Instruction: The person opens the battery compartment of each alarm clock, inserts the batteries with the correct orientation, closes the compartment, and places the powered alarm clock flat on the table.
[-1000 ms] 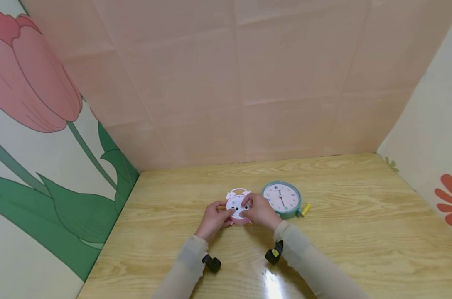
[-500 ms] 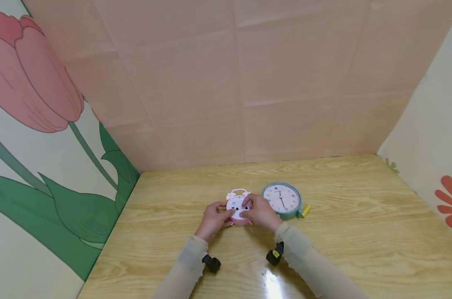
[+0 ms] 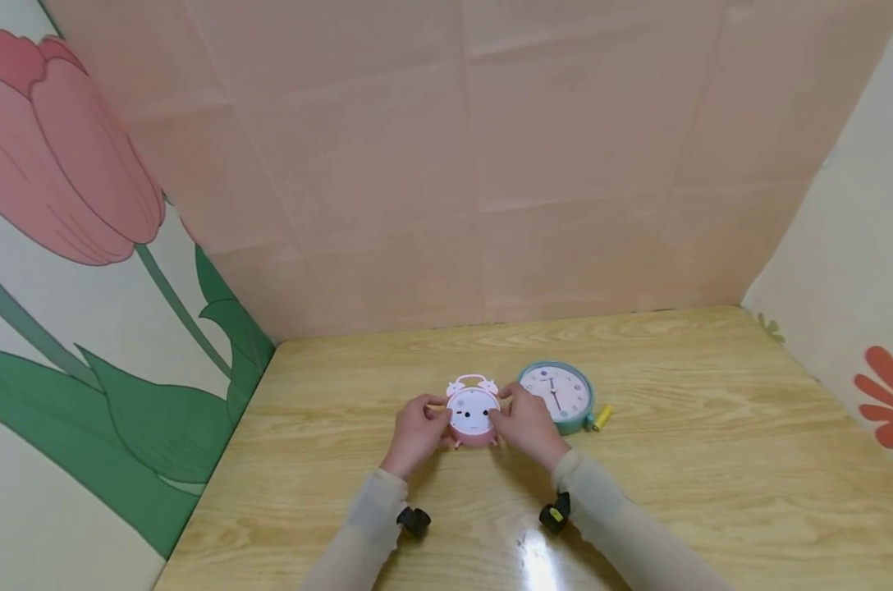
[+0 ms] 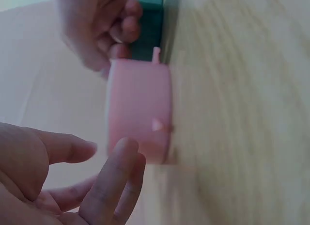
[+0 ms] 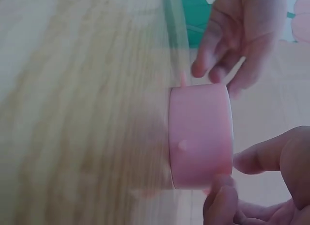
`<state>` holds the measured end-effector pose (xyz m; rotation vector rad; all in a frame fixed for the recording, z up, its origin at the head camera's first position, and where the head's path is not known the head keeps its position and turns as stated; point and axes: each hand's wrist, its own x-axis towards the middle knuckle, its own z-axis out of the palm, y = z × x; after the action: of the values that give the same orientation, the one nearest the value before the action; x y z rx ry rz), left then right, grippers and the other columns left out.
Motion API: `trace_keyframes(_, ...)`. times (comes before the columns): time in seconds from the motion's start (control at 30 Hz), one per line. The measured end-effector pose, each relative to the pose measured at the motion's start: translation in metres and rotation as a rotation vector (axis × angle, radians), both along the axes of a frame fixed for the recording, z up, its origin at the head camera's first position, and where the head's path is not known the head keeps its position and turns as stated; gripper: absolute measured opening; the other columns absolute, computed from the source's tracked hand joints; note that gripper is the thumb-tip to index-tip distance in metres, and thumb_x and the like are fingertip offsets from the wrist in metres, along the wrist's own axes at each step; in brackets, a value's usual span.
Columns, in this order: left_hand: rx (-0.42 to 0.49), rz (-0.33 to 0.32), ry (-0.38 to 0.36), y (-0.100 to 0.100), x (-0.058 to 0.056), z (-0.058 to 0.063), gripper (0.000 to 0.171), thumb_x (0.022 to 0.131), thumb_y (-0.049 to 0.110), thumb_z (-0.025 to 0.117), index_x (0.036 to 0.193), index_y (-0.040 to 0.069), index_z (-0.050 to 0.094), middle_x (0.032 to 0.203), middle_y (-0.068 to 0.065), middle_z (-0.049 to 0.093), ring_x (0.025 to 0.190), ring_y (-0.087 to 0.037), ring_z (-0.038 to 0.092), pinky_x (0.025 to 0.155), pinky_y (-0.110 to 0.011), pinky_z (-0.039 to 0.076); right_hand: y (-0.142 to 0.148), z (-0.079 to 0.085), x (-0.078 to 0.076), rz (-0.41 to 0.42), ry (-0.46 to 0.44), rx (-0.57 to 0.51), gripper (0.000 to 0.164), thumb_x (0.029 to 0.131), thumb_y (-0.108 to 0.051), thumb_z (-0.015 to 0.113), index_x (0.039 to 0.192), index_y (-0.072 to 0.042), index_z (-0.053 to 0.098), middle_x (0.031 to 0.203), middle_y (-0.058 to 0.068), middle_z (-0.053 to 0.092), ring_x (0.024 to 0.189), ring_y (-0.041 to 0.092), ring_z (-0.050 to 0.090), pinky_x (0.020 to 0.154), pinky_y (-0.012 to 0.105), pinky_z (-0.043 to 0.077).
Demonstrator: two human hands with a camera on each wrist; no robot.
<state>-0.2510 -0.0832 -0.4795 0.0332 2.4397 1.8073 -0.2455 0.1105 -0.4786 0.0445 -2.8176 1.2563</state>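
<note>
The pink twin-bell alarm clock [image 3: 473, 420] is positioned face up between the hands, its bells [image 3: 488, 387] pointed away; its right edge appears pinched by the right hand [image 3: 529, 423], its left edge flanked by the relaxed left hand [image 3: 415, 432]

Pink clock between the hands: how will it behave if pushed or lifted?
The pink clock looks hard-shelled, so probably rigid. Its smooth curved side may be slippery. Lying face up, wider than deep, it should slide rather than tip.
</note>
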Motion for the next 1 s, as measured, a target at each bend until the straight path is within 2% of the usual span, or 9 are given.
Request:
trace_keyframes(0.1, -0.067, 0.011, 0.026, -0.002, 0.002, 0.006, 0.028, 0.093, 0.003, 0.063, 0.119, -0.008, 0.062, 0.085, -0.016, 0.065, 0.067, -0.032, 0.07, 0.058, -0.036, 0.064, 0.001, -0.001, 0.003, 0.021, 0.0, 0.04, 0.045, 0.088, -0.02, 0.07, 0.121, 0.009, 0.061, 0.065, 0.002, 0.059, 0.057, 0.014, 0.053, 0.055, 0.028, 0.048)
trace_keyframes(0.2, -0.122, 0.003, 0.043, -0.003, 0.004, 0.008, 0.032, 0.093, 0.004, 0.063, 0.122, -0.008, 0.062, 0.081, -0.011, 0.063, 0.066, -0.032, 0.07, 0.053, -0.029, 0.061, 0.001, -0.001, 0.007, 0.035, -0.016, 0.075, 0.046, 0.09, -0.022, 0.069, 0.121, 0.011, 0.062, 0.075, 0.007, 0.066, 0.066, 0.018, 0.059, 0.062, 0.034, 0.055)
trace_keyframes(0.33, -0.143, -0.023, 0.061, -0.003, 0.006, 0.009, 0.037, 0.092, 0.003, 0.062, 0.126, -0.011, 0.059, 0.079, -0.014, 0.065, 0.065, -0.037, 0.07, 0.049, -0.027, 0.059, 0.0, -0.003, 0.01, 0.034, -0.052, 0.098, 0.045, 0.093, -0.027, 0.067, 0.118, 0.009, 0.064, 0.101, 0.02, 0.07, 0.089, 0.029, 0.067, 0.082, 0.045, 0.06)
trace_keyframes(0.47, -0.144, -0.047, 0.064, -0.003, 0.007, 0.007, 0.038, 0.093, 0.002, 0.061, 0.127, -0.014, 0.058, 0.079, -0.021, 0.067, 0.062, -0.038, 0.069, 0.047, -0.029, 0.06, -0.001, -0.006, 0.01, 0.035, -0.083, 0.088, 0.047, 0.094, -0.03, 0.065, 0.119, 0.01, 0.063, 0.112, 0.026, 0.068, 0.103, 0.037, 0.066, 0.091, 0.051, 0.058)
trace_keyframes(0.57, -0.153, -0.068, 0.055, -0.002, 0.007, 0.005, 0.038, 0.094, 0.003, 0.061, 0.128, -0.014, 0.057, 0.078, -0.023, 0.067, 0.056, -0.033, 0.068, 0.045, -0.027, 0.058, -0.002, -0.008, 0.01, 0.036, -0.087, 0.086, 0.047, 0.094, -0.031, 0.065, 0.119, 0.009, 0.063, 0.112, 0.025, 0.068, 0.103, 0.036, 0.066, 0.091, 0.05, 0.058)
trace_keyframes(0.7, -0.134, -0.092, 0.027, 0.0, 0.007, 0.001, 0.034, 0.095, 0.002, 0.06, 0.126, -0.012, 0.059, 0.077, -0.022, 0.067, 0.052, -0.024, 0.066, 0.046, -0.028, 0.059, -0.003, -0.01, 0.01, 0.043, -0.077, 0.089, 0.041, 0.095, -0.029, 0.065, 0.116, 0.006, 0.066, 0.108, 0.02, 0.07, 0.096, 0.028, 0.067, 0.085, 0.046, 0.059)
trace_keyframes(0.9, -0.056, -0.089, 0.001, 0.003, 0.006, -0.002, 0.032, 0.097, 0.001, 0.058, 0.125, -0.013, 0.06, 0.079, -0.022, 0.069, 0.056, -0.021, 0.067, 0.052, -0.036, 0.063, -0.006, -0.006, 0.011, 0.057, -0.06, 0.083, 0.028, 0.095, -0.028, 0.066, 0.101, -0.001, 0.069, 0.088, 0.009, 0.069, 0.074, 0.018, 0.06, 0.068, 0.034, 0.057)
trace_keyframes(1.0, -0.028, -0.09, -0.005, 0.003, 0.005, -0.002, 0.031, 0.096, 0.0, 0.057, 0.124, -0.013, 0.06, 0.079, -0.023, 0.069, 0.058, -0.021, 0.068, 0.054, -0.038, 0.064, -0.007, -0.003, 0.011, 0.053, -0.067, 0.087, 0.028, 0.096, -0.031, 0.066, 0.096, -0.003, 0.067, 0.081, 0.006, 0.066, 0.07, 0.018, 0.057, 0.062, 0.031, 0.053)
